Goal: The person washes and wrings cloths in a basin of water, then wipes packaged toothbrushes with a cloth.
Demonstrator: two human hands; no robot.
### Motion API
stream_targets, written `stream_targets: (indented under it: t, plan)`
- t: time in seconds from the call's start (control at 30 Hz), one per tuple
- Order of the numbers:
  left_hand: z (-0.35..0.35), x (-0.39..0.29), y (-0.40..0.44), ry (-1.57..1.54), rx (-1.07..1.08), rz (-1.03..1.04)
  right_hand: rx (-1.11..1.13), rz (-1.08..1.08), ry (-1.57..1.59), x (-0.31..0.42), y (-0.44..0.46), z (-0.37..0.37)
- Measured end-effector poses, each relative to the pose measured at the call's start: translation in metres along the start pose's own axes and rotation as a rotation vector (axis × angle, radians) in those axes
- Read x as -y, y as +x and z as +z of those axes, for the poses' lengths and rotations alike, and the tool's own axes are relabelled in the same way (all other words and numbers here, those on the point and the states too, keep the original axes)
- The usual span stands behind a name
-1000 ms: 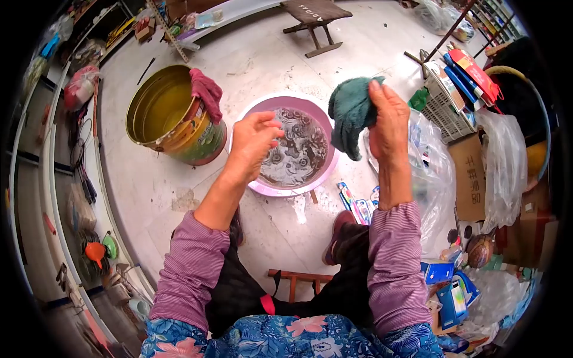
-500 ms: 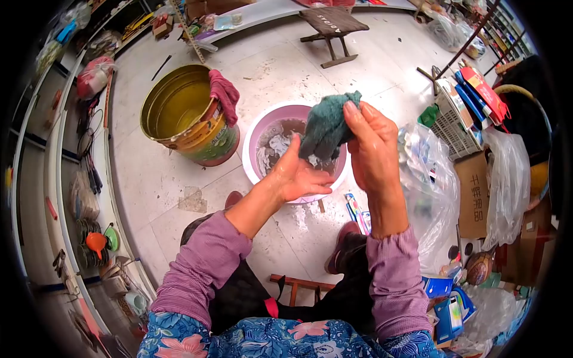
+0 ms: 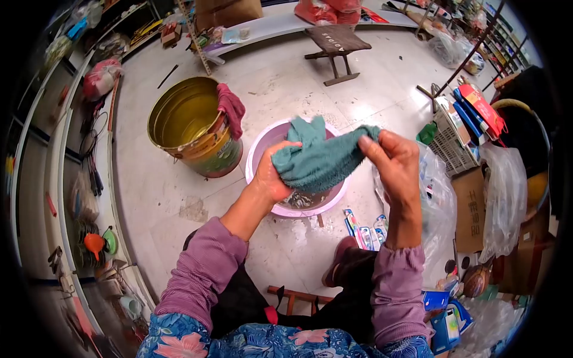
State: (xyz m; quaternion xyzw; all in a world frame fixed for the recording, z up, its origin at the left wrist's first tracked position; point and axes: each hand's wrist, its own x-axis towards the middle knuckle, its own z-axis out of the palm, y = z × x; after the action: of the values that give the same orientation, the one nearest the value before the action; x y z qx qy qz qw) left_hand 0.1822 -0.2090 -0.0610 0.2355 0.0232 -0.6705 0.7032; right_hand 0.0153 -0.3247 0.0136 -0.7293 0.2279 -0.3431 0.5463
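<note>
A wet green cloth [image 3: 325,160] is stretched between my two hands, above a pink basin [image 3: 316,210] of murky water on the floor. My left hand [image 3: 271,174] holds the cloth's left end, with the fingers partly hidden beneath it. At the right end, my right hand [image 3: 391,158] pinches a corner between thumb and fingers. The cloth covers much of the basin. To the basin's left stands a yellow metal bucket [image 3: 209,152], with a dark pink cloth [image 3: 231,111] draped over its rim.
A small folding stool [image 3: 337,42] stands beyond the basin. On the right are a plastic crate [image 3: 450,140], a cardboard box [image 3: 470,209] and clear plastic bags [image 3: 439,197]. Toothbrush packs [image 3: 364,231] lie near my foot. Shelves [image 3: 122,203] line the left side.
The green cloth has gone from hanging bunched in my right hand to spread between both hands. My left hand, open and empty one second ago, has taken hold of its left end.
</note>
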Motion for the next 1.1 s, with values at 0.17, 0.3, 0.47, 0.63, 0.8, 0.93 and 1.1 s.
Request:
stream_targets:
  t: [0.17,0.3,0.47,0.63,0.8,0.93,1.1]
  plan:
    - [-0.003,0.021,-0.002,0.023,0.206,-0.153,-0.167,0.116,0.087,-0.056,0.014,-0.004]
    - [-0.005,0.034,-0.011,0.094,0.189,-0.121,-0.170,0.305,0.096,-0.096,0.005,0.012]
    - [-0.005,0.028,-0.010,0.031,0.144,-0.071,0.010,0.731,0.474,-0.098,-0.009,0.021]
    - [0.011,0.026,-0.015,-0.081,0.167,-0.092,0.149,0.790,1.110,-0.091,-0.018,0.045]
    - [-0.003,0.042,-0.011,-0.029,0.124,-0.144,0.171,0.628,1.155,-0.099,0.002,0.024]
    - [-0.004,0.047,-0.013,0.086,0.099,-0.275,-0.017,0.713,0.942,-0.082,0.000,0.014]
    - [-0.017,0.070,-0.014,0.245,-0.026,-0.434,-0.149,0.720,0.824,-0.105,-0.002,0.010]
